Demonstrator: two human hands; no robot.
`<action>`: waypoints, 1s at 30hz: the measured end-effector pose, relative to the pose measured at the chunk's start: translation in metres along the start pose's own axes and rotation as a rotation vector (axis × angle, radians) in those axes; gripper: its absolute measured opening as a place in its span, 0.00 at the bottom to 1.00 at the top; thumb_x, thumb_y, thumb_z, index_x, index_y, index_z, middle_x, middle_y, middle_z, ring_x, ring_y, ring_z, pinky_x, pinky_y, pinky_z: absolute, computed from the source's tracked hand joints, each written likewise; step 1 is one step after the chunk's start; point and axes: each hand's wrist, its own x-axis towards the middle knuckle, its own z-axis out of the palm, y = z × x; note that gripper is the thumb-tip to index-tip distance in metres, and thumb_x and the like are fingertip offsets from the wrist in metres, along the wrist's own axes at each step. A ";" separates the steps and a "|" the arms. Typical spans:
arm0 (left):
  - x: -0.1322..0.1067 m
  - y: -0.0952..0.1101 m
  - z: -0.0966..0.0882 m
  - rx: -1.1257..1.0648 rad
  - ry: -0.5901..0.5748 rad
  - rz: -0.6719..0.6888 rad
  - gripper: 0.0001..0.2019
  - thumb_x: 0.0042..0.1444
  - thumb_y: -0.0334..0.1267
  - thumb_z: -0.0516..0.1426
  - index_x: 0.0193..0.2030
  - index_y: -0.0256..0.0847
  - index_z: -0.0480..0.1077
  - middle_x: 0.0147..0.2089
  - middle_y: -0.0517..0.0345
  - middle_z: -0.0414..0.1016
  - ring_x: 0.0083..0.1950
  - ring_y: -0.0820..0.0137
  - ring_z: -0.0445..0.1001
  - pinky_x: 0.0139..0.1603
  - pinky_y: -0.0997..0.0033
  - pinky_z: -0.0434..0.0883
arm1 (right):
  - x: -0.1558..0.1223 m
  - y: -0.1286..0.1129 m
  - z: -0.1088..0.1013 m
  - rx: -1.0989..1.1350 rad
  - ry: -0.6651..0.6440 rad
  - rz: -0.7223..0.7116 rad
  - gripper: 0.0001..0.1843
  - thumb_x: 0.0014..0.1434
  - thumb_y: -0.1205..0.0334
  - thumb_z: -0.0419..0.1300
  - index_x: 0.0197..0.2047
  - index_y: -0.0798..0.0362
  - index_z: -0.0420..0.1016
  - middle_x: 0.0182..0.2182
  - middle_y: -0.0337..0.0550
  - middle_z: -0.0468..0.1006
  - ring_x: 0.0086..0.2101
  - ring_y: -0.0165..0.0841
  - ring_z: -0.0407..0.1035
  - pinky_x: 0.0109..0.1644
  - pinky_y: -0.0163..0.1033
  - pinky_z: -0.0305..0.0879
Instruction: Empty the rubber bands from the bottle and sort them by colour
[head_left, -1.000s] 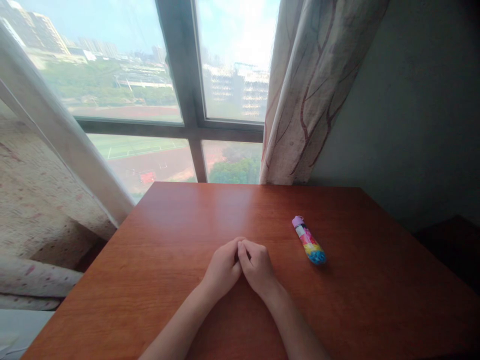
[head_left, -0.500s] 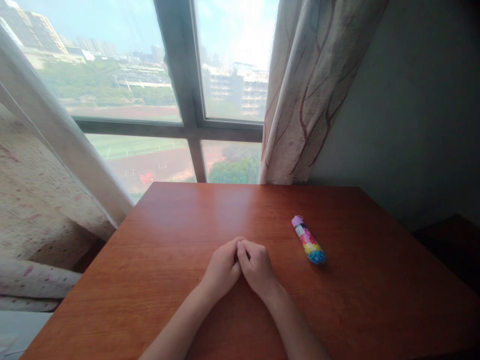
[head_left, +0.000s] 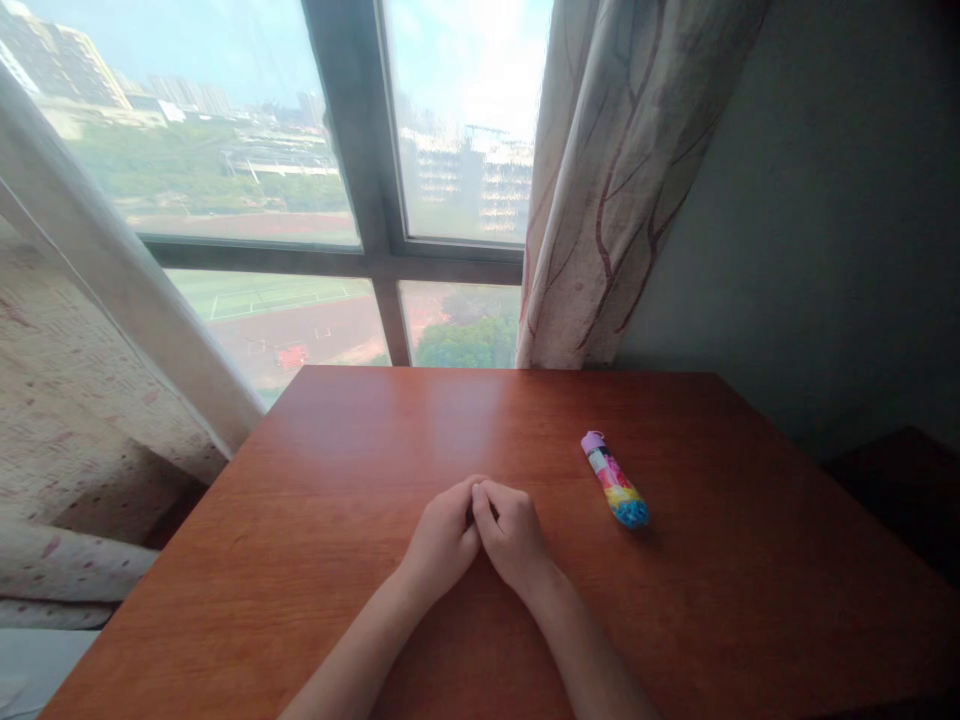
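Observation:
My left hand [head_left: 442, 535] and my right hand [head_left: 512, 530] rest together on the brown wooden table, near its middle. Both are closed, with curled fingers that meet at the front, and the thumbs lie side by side. I see nothing held in either one, though the palms and most fingertips are hidden. To the right of my right hand, and apart from it, a folded umbrella [head_left: 616, 484] lies on the tabletop. It has a lilac handle end with a small loop pointing away from me, and a pink, yellow and blue cover.
The table [head_left: 315, 530] reaches to a window [head_left: 442, 262] with a dark frame. Patterned curtains hang at the left [head_left: 97, 380] and the right [head_left: 600, 200] of it. A dark wall [head_left: 787, 220] stands on the right, and a pale surface [head_left: 45, 665] shows at lower left.
The view has shifted very slightly. My hands stay folded together and the umbrella lies in the same place on the table.

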 end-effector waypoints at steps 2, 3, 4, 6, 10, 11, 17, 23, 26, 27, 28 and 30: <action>0.000 0.000 0.000 -0.001 0.001 0.001 0.09 0.55 0.27 0.49 0.37 0.40 0.68 0.36 0.55 0.77 0.36 0.67 0.72 0.38 0.72 0.66 | 0.000 -0.001 -0.001 0.002 0.000 0.001 0.21 0.68 0.60 0.45 0.23 0.51 0.62 0.22 0.39 0.70 0.24 0.29 0.63 0.31 0.34 0.51; 0.000 0.000 0.000 -0.002 0.001 0.001 0.09 0.55 0.27 0.49 0.37 0.40 0.69 0.36 0.55 0.77 0.36 0.67 0.73 0.38 0.72 0.66 | 0.000 -0.001 -0.001 0.003 -0.001 0.000 0.20 0.68 0.60 0.46 0.23 0.51 0.62 0.22 0.39 0.70 0.24 0.29 0.63 0.31 0.34 0.51; 0.000 0.000 0.000 -0.003 0.000 0.002 0.09 0.55 0.27 0.49 0.37 0.40 0.69 0.36 0.55 0.77 0.36 0.67 0.73 0.39 0.72 0.66 | -0.001 -0.001 -0.001 0.004 -0.001 -0.001 0.20 0.68 0.60 0.46 0.24 0.51 0.63 0.22 0.39 0.70 0.24 0.29 0.63 0.31 0.34 0.51; 0.000 0.001 -0.001 -0.004 -0.003 0.001 0.09 0.55 0.27 0.49 0.37 0.40 0.69 0.37 0.55 0.77 0.37 0.67 0.73 0.39 0.72 0.66 | -0.001 -0.001 -0.001 0.007 -0.004 -0.001 0.20 0.68 0.60 0.46 0.24 0.51 0.62 0.22 0.39 0.70 0.24 0.29 0.64 0.31 0.34 0.52; 0.000 0.003 -0.001 0.000 -0.004 -0.001 0.09 0.55 0.27 0.49 0.37 0.40 0.69 0.37 0.54 0.77 0.37 0.66 0.73 0.39 0.72 0.67 | -0.001 0.000 0.000 0.006 -0.002 0.000 0.20 0.68 0.60 0.46 0.24 0.51 0.62 0.22 0.39 0.70 0.25 0.29 0.64 0.31 0.34 0.52; 0.000 0.003 -0.001 0.001 -0.003 -0.002 0.09 0.55 0.27 0.50 0.37 0.40 0.69 0.37 0.54 0.77 0.37 0.66 0.73 0.39 0.72 0.67 | -0.001 0.000 0.000 0.006 -0.002 0.000 0.20 0.68 0.60 0.46 0.24 0.51 0.62 0.22 0.39 0.70 0.25 0.29 0.64 0.31 0.34 0.52; 0.000 0.002 -0.002 0.007 -0.005 -0.004 0.08 0.54 0.27 0.50 0.36 0.40 0.68 0.36 0.54 0.77 0.37 0.66 0.73 0.39 0.71 0.67 | -0.001 0.000 -0.001 0.007 -0.003 -0.001 0.20 0.68 0.60 0.46 0.24 0.51 0.62 0.22 0.39 0.71 0.25 0.29 0.64 0.31 0.34 0.53; -0.001 0.002 -0.001 0.010 -0.004 -0.006 0.08 0.54 0.27 0.50 0.37 0.40 0.68 0.37 0.54 0.77 0.37 0.66 0.73 0.39 0.71 0.67 | 0.000 0.002 0.000 -0.013 0.000 -0.008 0.20 0.68 0.59 0.45 0.24 0.51 0.62 0.22 0.39 0.71 0.24 0.30 0.64 0.31 0.35 0.51; -0.001 0.001 -0.001 0.012 0.000 -0.008 0.08 0.54 0.28 0.50 0.36 0.40 0.69 0.36 0.54 0.77 0.37 0.66 0.74 0.39 0.71 0.68 | 0.000 0.002 0.000 -0.015 -0.002 -0.012 0.21 0.68 0.59 0.45 0.23 0.51 0.62 0.22 0.38 0.70 0.24 0.30 0.63 0.30 0.35 0.50; -0.001 0.001 -0.001 0.012 0.001 -0.009 0.08 0.54 0.28 0.50 0.36 0.40 0.69 0.36 0.54 0.77 0.37 0.66 0.74 0.39 0.71 0.68 | -0.001 0.002 0.000 -0.010 -0.002 -0.013 0.20 0.68 0.60 0.46 0.23 0.51 0.63 0.22 0.39 0.71 0.24 0.30 0.63 0.30 0.35 0.50; -0.001 0.001 -0.001 0.011 0.002 -0.009 0.08 0.54 0.28 0.50 0.36 0.40 0.69 0.35 0.54 0.77 0.37 0.66 0.74 0.39 0.72 0.68 | -0.001 0.002 0.000 -0.005 -0.001 -0.014 0.20 0.68 0.60 0.46 0.23 0.51 0.63 0.22 0.39 0.71 0.24 0.30 0.64 0.30 0.35 0.51; -0.001 0.001 -0.001 0.011 0.003 -0.011 0.08 0.55 0.28 0.49 0.36 0.40 0.69 0.35 0.54 0.77 0.37 0.66 0.74 0.39 0.72 0.68 | -0.001 0.001 0.000 0.003 0.000 -0.012 0.20 0.68 0.60 0.46 0.23 0.51 0.63 0.22 0.39 0.71 0.24 0.30 0.64 0.30 0.35 0.51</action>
